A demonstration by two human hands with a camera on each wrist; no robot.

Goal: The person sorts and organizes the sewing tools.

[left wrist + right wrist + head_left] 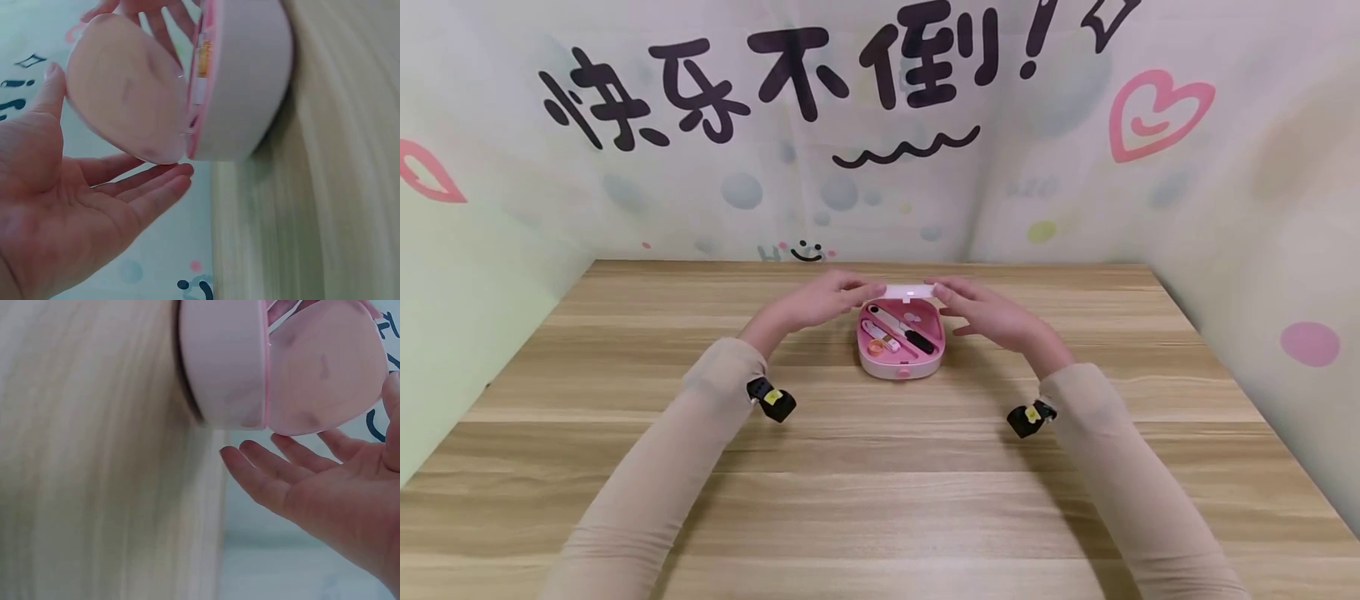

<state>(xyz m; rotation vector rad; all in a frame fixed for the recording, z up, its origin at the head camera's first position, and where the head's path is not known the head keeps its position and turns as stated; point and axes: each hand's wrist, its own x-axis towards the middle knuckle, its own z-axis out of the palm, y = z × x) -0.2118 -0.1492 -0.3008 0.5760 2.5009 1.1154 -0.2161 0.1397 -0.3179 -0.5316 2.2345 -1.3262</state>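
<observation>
A small pink-and-white case [901,369] sits on the table, its lid [125,87] raised on the hinge at the back. My left hand [820,302] holds the lid's left side, thumb at the upper edge and other fingers along the side and behind. From the right, my right hand [992,315] holds the lid likewise, its thumb on the rim [384,394] and its lower fingers spread beside the case. Inside lie a slim white tool with a black end [917,340], a small white piece like a nail clipper [880,335] and an orange ring-shaped part [876,347].
The wood-grain table [880,500] runs back to a printed curtain [850,200] with black lettering, hearts and dots. Both forearms, in beige sleeves with small black wrist cameras [775,402], reach in from the near edge.
</observation>
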